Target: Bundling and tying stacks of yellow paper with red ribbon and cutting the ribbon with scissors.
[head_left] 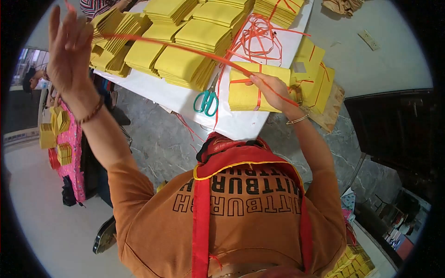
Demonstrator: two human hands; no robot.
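Note:
My left hand (70, 55) is raised at the upper left, some fingers curled and others pointing up. A long red plastic strap (185, 48) stretches from beside it across to my right hand (273, 90); where it meets the left fingers is partly hidden. My right hand is closed on the strap over a stack of folded yellow paper (243, 95). Red strap bands cross on top of that stack, which lies at the table's near right corner. Left of the stack lie scissors (206, 102) with teal handles, at the table edge.
Many yellow paper stacks (204, 34) cover the far side of the white table (153, 90). A tangle of red strap (262, 41) lies behind the stack. Tied yellow bundles (315, 78) sit right of the table. A person in striped clothing (95, 7) is at the far left.

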